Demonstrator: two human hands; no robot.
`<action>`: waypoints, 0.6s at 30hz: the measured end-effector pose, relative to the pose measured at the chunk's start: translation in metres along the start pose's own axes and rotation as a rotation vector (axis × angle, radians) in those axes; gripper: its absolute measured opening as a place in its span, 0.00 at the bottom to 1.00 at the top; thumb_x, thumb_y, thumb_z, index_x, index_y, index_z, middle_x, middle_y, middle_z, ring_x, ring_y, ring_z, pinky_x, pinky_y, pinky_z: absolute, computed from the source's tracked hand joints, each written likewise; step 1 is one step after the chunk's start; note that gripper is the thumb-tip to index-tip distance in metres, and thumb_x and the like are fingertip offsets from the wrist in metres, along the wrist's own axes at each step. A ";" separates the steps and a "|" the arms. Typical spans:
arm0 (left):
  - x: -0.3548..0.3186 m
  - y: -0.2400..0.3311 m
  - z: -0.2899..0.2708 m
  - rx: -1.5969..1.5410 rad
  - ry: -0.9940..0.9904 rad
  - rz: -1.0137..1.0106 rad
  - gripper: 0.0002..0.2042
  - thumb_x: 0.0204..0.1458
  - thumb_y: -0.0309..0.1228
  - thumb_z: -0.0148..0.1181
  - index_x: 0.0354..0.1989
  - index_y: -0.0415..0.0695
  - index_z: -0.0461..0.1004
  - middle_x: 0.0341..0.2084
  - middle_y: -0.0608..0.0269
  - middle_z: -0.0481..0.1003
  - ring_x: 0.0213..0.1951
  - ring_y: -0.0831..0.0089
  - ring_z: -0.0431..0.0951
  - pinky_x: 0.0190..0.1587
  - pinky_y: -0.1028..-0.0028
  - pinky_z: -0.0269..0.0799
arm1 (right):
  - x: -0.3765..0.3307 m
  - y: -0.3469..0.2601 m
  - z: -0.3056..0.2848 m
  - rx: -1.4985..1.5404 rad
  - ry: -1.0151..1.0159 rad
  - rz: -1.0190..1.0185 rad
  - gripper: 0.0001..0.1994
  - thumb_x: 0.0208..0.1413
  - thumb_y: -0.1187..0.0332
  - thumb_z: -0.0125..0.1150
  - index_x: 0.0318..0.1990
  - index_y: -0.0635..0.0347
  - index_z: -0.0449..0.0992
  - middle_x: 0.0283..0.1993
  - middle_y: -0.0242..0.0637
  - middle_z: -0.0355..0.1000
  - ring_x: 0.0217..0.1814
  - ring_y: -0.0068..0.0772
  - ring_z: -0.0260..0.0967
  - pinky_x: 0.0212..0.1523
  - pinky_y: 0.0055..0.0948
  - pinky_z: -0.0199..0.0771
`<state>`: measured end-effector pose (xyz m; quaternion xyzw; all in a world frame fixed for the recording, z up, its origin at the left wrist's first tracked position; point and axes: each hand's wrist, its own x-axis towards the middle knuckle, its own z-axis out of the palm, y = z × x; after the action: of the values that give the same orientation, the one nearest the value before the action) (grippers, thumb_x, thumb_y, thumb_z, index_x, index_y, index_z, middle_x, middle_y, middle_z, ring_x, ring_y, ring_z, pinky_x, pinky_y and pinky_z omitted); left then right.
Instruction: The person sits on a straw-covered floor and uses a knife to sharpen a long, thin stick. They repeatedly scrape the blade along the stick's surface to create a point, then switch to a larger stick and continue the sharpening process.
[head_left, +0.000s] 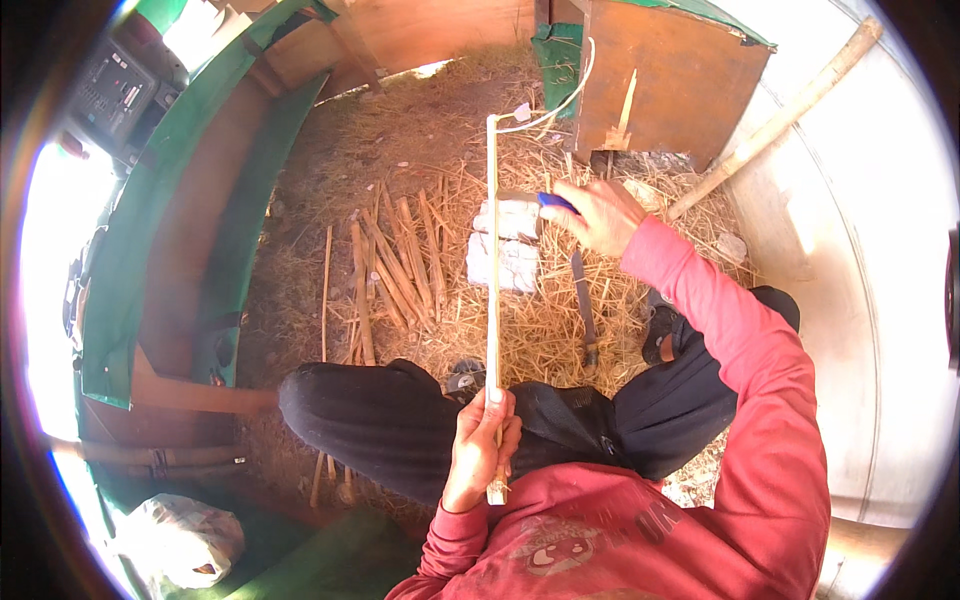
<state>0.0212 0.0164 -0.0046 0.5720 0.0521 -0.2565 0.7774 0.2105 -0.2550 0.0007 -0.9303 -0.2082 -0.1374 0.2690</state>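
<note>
Red sweatshirt [590, 520] nearest; left hand [480, 450] clenches bamboo strip [492, 300] near bottom, right hand [605, 218] closed on blue-handled tool [557, 202] right of strip. Risk: curled sliver [575, 97] atop strip could snap if overbent.

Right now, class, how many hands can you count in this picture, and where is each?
2. The left hand grips the pale strip near its lower end; the right hand, farther up and right of the strip, holds a blue object. Neither is hidden.
</note>
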 end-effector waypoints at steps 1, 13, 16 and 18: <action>-0.001 0.001 0.000 0.008 -0.012 0.006 0.18 0.66 0.45 0.42 0.28 0.46 0.61 0.09 0.73 0.56 0.08 0.86 0.53 0.08 0.82 0.49 | -0.002 -0.006 -0.001 -0.129 -0.005 -0.008 0.15 0.63 0.54 0.52 0.35 0.59 0.68 0.20 0.47 0.69 0.20 0.49 0.69 0.22 0.45 0.66; -0.028 -0.014 0.016 0.048 -0.141 -0.063 0.18 0.66 0.44 0.43 0.27 0.46 0.58 0.12 0.74 0.56 0.10 0.85 0.55 0.11 0.81 0.52 | 0.025 0.057 -0.007 -0.563 0.407 -0.048 0.19 0.62 0.52 0.52 0.48 0.60 0.67 0.17 0.44 0.69 0.15 0.49 0.70 0.17 0.44 0.71; -0.029 -0.010 0.023 0.156 -0.131 -0.048 0.18 0.66 0.43 0.43 0.27 0.45 0.58 0.09 0.72 0.58 0.10 0.85 0.57 0.11 0.81 0.53 | 0.030 0.060 0.003 -0.658 0.480 -0.064 0.21 0.64 0.49 0.47 0.51 0.57 0.63 0.11 0.38 0.65 0.11 0.43 0.68 0.15 0.44 0.70; -0.030 -0.012 0.028 0.192 -0.090 -0.034 0.17 0.66 0.43 0.43 0.28 0.44 0.59 0.08 0.71 0.59 0.10 0.84 0.59 0.12 0.80 0.53 | 0.030 0.055 0.001 -0.570 0.563 -0.060 0.18 0.63 0.51 0.50 0.45 0.57 0.66 0.11 0.37 0.65 0.11 0.44 0.68 0.17 0.44 0.72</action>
<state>-0.0160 -0.0017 0.0054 0.6308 0.0022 -0.2988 0.7161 0.2624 -0.2872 -0.0135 -0.8872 -0.1068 -0.4468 0.0426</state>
